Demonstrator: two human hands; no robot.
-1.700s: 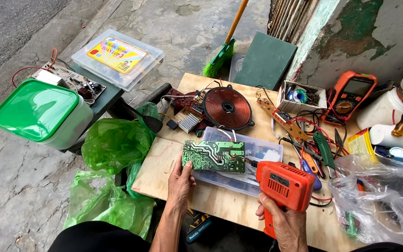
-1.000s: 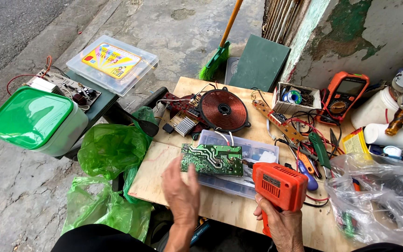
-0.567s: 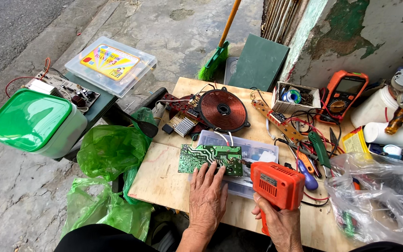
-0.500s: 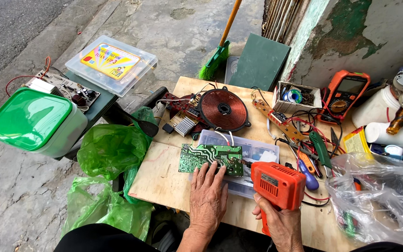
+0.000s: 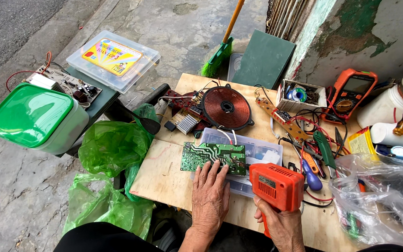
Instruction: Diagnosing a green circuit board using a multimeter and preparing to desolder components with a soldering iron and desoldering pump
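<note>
Head view: left hand [image 5: 209, 196] flat on crosswise circuit board [image 5: 213, 157]; right hand [image 5: 280, 223] gripping leftward-pointing drill [image 5: 276, 185].

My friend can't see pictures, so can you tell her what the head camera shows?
A person's left hand presses flat on a green circuit board lying on a clear plastic box, while the right hand grips an orange power tool. The wooden table also holds a copper coil and an orange multimeter.

yellow-red label [image 5: 112, 56] on clear lidded box, far left | orange meter's grey screen [image 5: 358, 85], far right
</note>
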